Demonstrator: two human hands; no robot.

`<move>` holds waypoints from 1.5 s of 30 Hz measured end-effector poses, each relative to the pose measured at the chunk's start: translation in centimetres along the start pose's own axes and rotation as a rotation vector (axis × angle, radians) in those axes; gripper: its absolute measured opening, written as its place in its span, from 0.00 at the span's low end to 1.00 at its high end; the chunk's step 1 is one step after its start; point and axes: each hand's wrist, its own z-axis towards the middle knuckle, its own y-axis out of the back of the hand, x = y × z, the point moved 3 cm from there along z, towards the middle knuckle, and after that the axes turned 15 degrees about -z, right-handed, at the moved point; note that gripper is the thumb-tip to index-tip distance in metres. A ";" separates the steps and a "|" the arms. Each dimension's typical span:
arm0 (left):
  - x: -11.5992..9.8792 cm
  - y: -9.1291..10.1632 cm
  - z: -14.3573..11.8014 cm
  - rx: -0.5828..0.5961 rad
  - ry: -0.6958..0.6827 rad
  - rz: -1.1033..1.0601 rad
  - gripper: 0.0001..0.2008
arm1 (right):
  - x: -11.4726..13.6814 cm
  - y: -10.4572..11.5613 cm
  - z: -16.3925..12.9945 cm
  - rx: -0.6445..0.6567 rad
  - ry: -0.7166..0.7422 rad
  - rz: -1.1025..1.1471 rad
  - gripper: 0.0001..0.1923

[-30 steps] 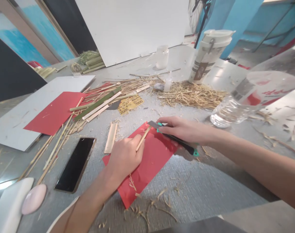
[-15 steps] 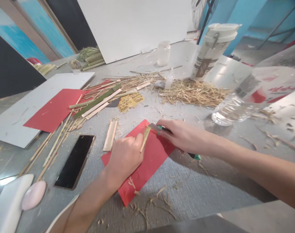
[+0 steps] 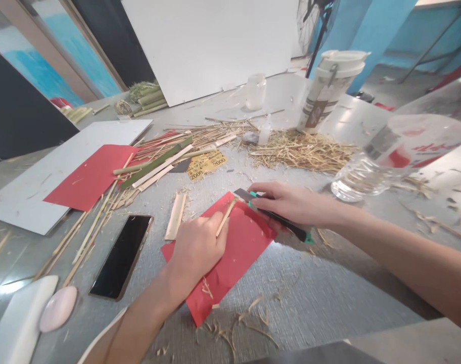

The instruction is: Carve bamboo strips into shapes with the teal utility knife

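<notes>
Knife [image 3: 270,215] drawn back; thin bamboo sliver [image 3: 226,216] over red paper [image 3: 234,253].

Left hand [image 3: 197,247] curled in a pinch, right hand [image 3: 291,203] closed, forearms converging, hands close together

Phone [image 3: 121,256] on the table [image 3: 329,303] left of the paper sheet [image 3: 238,253], straw pile [image 3: 302,149] behind, bottle [image 3: 397,151] right.
</notes>
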 end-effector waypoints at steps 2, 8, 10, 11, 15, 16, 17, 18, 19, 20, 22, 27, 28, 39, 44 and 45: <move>0.1 0.0 0.0 -0.004 0.019 -0.025 0.19 | 0.2 0.1 0.0 -0.058 0.056 -0.159 0.12; 0.2 0.0 0.1 0.015 0.113 -0.119 0.21 | 0.3 -1.5 -0.2 -0.192 0.111 -0.432 0.11; 0.1 0.0 0.2 0.014 0.141 -0.159 0.22 | 0.4 -1.9 -0.2 -0.231 0.087 -0.477 0.10; 0.1 -0.1 0.2 0.013 0.152 -0.180 0.22 | 0.5 -2.0 -0.2 -0.241 0.085 -0.479 0.10; 0.0 -0.3 0.4 -0.003 0.181 -0.279 0.21 | 0.5 -1.8 0.3 -0.131 0.094 -0.206 0.09; -0.1 -0.3 0.4 -0.007 0.182 -0.299 0.21 | 0.2 -1.9 0.5 -0.035 0.061 -0.042 0.09; -0.1 -0.3 0.4 -0.010 0.183 -0.316 0.21 | 0.0 -2.0 0.6 0.068 0.015 0.135 0.09; -0.1 -0.2 0.4 -0.010 0.183 -0.329 0.21 | -0.2 -2.1 0.7 0.157 -0.034 0.301 0.10; -0.1 -0.2 0.4 -0.007 0.183 -0.339 0.21 | -0.3 -2.2 0.8 0.212 -0.071 0.427 0.11; -0.1 -0.2 0.4 -0.006 0.183 -0.350 0.22 | -0.5 -2.1 0.8 0.219 -0.089 0.487 0.11; 0.0 -0.1 0.4 -0.004 0.186 -0.368 0.22 | -0.6 -1.5 0.8 0.100 -0.059 0.375 0.11; 0.4 -0.1 0.4 -0.006 0.196 -0.393 0.23 | 0.2 -0.3 0.1 -0.241 0.134 -0.288 0.08; 0.4 -0.1 0.4 -0.006 0.199 -0.396 0.23 | 0.3 -0.4 0.0 -0.261 0.137 -0.348 0.09; 0.3 0.0 0.5 0.014 0.219 -0.424 0.23 | 0.4 -2.1 -0.4 -0.297 0.136 -0.595 0.08; 0.3 -0.1 0.5 0.029 0.230 -0.426 0.23 | 0.2 -2.9 -0.5 -0.304 0.108 -0.692 0.08; 0.3 -0.1 0.6 0.033 0.233 -0.422 0.23 | 0.2 -3.0 -0.5 -0.299 0.104 -0.696 0.09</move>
